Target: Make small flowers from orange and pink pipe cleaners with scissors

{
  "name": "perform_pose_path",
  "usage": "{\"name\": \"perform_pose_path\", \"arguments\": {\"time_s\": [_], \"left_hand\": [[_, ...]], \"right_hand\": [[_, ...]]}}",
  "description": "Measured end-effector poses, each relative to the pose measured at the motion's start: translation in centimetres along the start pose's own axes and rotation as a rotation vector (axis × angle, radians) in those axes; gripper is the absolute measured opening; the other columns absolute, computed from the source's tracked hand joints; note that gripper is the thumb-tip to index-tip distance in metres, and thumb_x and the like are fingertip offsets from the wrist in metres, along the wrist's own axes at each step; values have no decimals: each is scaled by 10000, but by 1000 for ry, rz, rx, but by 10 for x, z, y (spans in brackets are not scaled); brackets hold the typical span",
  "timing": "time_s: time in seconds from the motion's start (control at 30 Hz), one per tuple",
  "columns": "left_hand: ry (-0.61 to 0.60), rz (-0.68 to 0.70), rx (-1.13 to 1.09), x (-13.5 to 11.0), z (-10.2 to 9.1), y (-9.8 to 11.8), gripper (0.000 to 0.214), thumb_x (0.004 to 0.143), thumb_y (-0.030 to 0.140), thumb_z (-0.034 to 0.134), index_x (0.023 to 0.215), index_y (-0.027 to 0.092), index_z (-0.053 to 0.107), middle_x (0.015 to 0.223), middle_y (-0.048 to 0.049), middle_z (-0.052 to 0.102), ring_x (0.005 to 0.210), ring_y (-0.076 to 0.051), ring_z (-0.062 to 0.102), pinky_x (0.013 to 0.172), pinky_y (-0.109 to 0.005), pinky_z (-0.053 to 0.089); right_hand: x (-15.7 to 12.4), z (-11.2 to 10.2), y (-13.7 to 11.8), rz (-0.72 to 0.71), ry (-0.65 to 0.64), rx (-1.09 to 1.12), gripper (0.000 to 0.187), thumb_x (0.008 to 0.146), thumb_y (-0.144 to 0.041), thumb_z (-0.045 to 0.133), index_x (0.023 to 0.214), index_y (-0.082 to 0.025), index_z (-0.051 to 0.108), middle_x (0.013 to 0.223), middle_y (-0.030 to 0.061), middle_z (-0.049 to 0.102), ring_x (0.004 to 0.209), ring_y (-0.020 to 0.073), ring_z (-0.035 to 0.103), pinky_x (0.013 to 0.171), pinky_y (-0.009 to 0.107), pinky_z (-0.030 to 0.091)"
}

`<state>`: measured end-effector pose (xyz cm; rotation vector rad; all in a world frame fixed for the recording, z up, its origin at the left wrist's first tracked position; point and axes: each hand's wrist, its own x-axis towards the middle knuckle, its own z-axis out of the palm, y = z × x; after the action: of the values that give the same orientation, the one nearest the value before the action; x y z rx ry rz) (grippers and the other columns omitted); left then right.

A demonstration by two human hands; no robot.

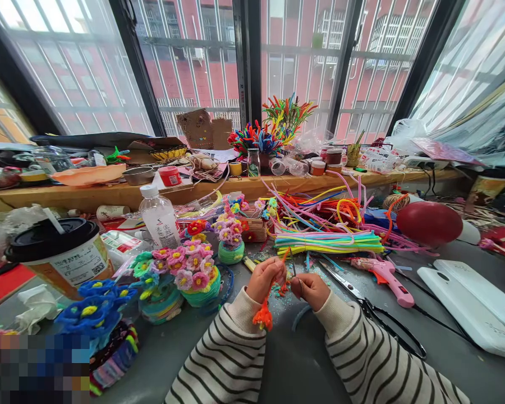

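My left hand (266,280) is closed on an orange pipe cleaner (286,254), whose tip sticks up past the fingers. Below that wrist hangs a bunched orange piece (263,317), seemingly part of the same fuzzy stem. Pinched in my right hand (311,289) is a small pair of scissors (293,262), its thin metal blades pointing up beside the orange tip. Fingers hide most of its handles. Under both hands, orange and pale fuzz clippings (283,289) are scattered over the grey table (294,359).
Pipe-cleaner flower pots (200,286) and a lidded cup (63,252) stand left, near a plastic bottle (157,216). Pipe-cleaner bundles (330,242) lie ahead. Large scissors (362,300), a pink glue gun (389,280), white power banks (471,308) and a dark red balloon (429,223) are right.
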<state>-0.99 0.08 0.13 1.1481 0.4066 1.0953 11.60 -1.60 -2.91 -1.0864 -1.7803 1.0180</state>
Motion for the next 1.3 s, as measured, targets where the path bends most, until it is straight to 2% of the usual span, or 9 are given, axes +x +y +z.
{"name": "perform_pose_path", "arguments": {"time_s": [0.13, 0.23, 0.43, 0.57, 0.73, 0.87, 1.07, 1.2, 1.3], "left_hand": [[2, -5, -22, 0, -2, -2, 260, 640, 262, 442, 422, 154, 351, 375, 46, 354, 372, -60, 328, 415, -220, 229], [68, 2, 37, -1, -2, -1, 257, 656, 278, 448, 445, 141, 396, 405, 39, 391, 405, -59, 353, 441, -213, 256], [208, 8, 162, -1, -2, 0, 159, 642, 273, 510, 569, 133, 490, 526, 37, 468, 470, -43, 380, 487, -184, 296], [243, -37, 161, -1, -2, -1, 144, 613, 263, 546, 580, 135, 489, 539, 36, 500, 458, -37, 391, 466, -173, 299], [263, -60, 173, -1, -3, -2, 162, 583, 254, 575, 552, 130, 476, 492, 43, 499, 426, -32, 396, 448, -171, 301], [294, -73, 196, -1, -2, 0, 191, 552, 254, 598, 524, 129, 457, 470, 47, 491, 417, -31, 390, 441, -170, 297], [375, -43, 347, 0, -1, -3, 221, 512, 269, 620, 531, 130, 450, 453, 56, 445, 426, -40, 373, 431, -170, 282], [373, 32, 499, -1, -1, -6, 211, 510, 288, 617, 551, 133, 478, 478, 43, 458, 457, -59, 396, 449, -181, 303], [368, 46, 523, -1, 0, -4, 196, 515, 289, 611, 555, 136, 495, 489, 35, 472, 471, -67, 411, 461, -184, 318]], "right_hand": [[0, 3, -3, 42, -56, 174, 582, 569, -707, 179, 430, -170, 356, 369, -47, 260, 345, 56, 228, 345, 203, 175], [0, 2, -4, 70, -76, 170, 573, 579, -693, 212, 446, -162, 382, 359, -58, 236, 333, 49, 207, 336, 198, 153], [0, -1, 2, 51, 29, 131, 540, 627, -639, 254, 470, -152, 424, 357, -67, 204, 334, 48, 202, 344, 197, 158], [1, -2, 2, 3, 23, 41, 527, 662, -598, 268, 479, -142, 458, 372, -57, 241, 356, 54, 241, 365, 195, 192], [-3, -5, -6, -99, -42, -59, 535, 680, -580, 253, 457, -138, 455, 434, -17, 384, 420, 72, 353, 419, 198, 259], [-7, -7, -13, -107, -92, -150, 517, 684, -563, 275, 433, -142, 438, 393, -29, 370, 383, 63, 335, 395, 189, 247], [-7, -9, -13, -101, -54, -245, 495, 695, -536, 295, 432, -141, 438, 383, -31, 367, 374, 61, 327, 381, 188, 233], [-5, -10, -11, -83, -22, -294, 468, 701, -506, 325, 430, -142, 442, 377, -36, 356, 374, 60, 314, 385, 190, 230], [-3, -10, -9, -67, 37, -324, 463, 697, -502, 335, 416, -145, 425, 377, -37, 353, 384, 61, 316, 392, 191, 237]]}}
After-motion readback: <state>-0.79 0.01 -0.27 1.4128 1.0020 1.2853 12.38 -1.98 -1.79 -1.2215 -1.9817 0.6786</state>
